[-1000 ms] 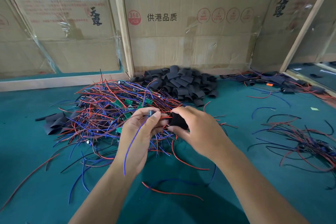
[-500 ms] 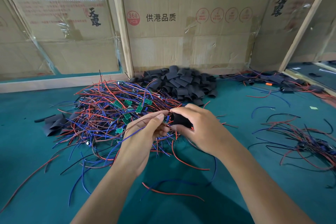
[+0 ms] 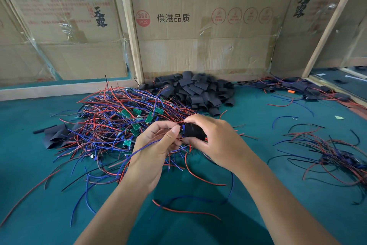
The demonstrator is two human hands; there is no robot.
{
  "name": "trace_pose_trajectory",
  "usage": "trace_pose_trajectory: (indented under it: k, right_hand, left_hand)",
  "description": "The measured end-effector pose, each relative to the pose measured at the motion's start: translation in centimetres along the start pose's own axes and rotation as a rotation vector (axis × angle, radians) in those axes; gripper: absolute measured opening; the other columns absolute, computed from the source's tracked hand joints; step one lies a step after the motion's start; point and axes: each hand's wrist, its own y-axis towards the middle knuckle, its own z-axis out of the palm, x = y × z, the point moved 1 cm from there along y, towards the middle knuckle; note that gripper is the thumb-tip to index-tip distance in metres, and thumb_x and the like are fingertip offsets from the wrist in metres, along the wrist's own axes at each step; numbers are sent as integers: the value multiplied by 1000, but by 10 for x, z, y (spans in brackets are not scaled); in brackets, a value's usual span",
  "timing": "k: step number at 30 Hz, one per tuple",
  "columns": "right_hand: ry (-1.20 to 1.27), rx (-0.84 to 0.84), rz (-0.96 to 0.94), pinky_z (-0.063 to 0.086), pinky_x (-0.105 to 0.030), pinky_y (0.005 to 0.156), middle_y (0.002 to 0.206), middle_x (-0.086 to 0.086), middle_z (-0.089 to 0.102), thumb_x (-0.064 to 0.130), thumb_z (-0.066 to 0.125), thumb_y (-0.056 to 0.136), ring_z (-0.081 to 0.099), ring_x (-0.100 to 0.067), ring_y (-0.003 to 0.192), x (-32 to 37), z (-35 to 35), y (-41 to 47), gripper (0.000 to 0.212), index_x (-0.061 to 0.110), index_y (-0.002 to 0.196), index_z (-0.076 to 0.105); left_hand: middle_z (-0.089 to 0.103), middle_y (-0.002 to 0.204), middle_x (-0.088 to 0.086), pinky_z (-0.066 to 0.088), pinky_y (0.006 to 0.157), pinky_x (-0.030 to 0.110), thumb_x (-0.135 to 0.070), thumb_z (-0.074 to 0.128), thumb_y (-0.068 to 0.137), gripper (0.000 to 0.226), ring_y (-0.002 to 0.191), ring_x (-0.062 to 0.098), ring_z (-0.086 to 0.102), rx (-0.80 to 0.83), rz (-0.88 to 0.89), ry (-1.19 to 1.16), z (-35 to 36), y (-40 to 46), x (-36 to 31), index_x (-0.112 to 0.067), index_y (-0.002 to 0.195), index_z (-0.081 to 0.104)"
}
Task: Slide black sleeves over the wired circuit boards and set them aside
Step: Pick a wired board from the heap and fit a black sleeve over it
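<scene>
Sleeve (image 3: 193, 130) now farther over board.

Both bare forearms reach in from the near edge and converge toward the middle. The left hand (image 3: 156, 145) is turned palm toward the right, its fingers curled and its thumb (image 3: 170, 135) raised, pinching at the point where the 2 hands meet. The right hand (image 3: 214, 141) faces it with knuckles up, its index finger arched over the top and its thumb underneath, closed in a grip. The fingertips of the 2 hands nearly touch.
</scene>
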Motion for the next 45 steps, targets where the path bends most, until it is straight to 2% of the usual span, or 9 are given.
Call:
trace_pose_trajectory:
  k: [7,12,20,24,28,34,39,42,45]
  right_hand:
    - [56,20,-22,49,-31,81,112,4,70,35,75,88,65,-16,101,-5,-4,-1,39,18,122,62]
    - [69,-9,-2,51,-34,76,109,6,70,38,74,89,64,-16,95,-4,-4,-1,39,20,122,62]
    - [60,1,-59,51,-37,79,109,3,71,32,76,87,66,-17,95,1,0,-1,40,14,121,63]
    - [82,-7,-38,48,-27,81,107,7,70,34,77,86,66,-14,98,-2,0,-1,40,15,117,59]
    - [92,-26,-25,46,-18,81,106,10,70,38,76,86,64,-7,98,-4,-2,-1,40,18,115,58]
    - [100,-23,-21,48,-26,82,107,10,70,38,76,87,64,-9,96,-3,-2,0,39,19,116,59]
    - [96,-20,-35,48,-28,81,104,8,69,36,76,87,65,-12,95,-2,-3,-1,37,16,115,60]
    - [96,-13,-35,48,-31,80,103,7,69,36,75,88,64,-14,93,-2,-3,-1,36,16,115,61]
    - [77,-12,-44,48,-32,80,105,5,68,33,75,88,62,-15,93,-1,-2,-1,35,15,116,63]
  left_hand:
    - [67,80,8,53,70,23,-23,71,82,15,71,18,60,1,39,86,-3,0,-2,-11,90,71]
    - [67,82,6,53,72,25,-24,72,82,15,72,17,59,6,50,79,-5,1,-2,-11,91,73]
    - [67,78,5,52,70,24,-23,73,83,12,68,16,58,34,80,146,-4,2,-2,-12,89,72]
    - [65,78,7,52,69,25,-23,75,84,12,67,17,59,25,90,168,-2,2,-3,-13,87,69]
    - [68,76,12,51,73,32,-20,70,83,10,73,22,62,27,57,123,-3,2,-3,-14,89,76]
    - [67,74,7,53,68,28,-17,68,85,4,69,19,62,8,170,253,-3,3,-5,-16,86,71]
    - [70,70,0,53,67,20,-19,66,84,9,65,11,63,23,182,339,-1,1,-4,-17,86,75]
    - [70,70,0,52,66,18,-12,68,88,9,64,10,63,12,181,349,-1,1,-4,-16,85,75]
    - [71,69,0,52,65,17,-3,66,93,20,63,8,63,6,167,368,-1,2,-3,-17,85,76]
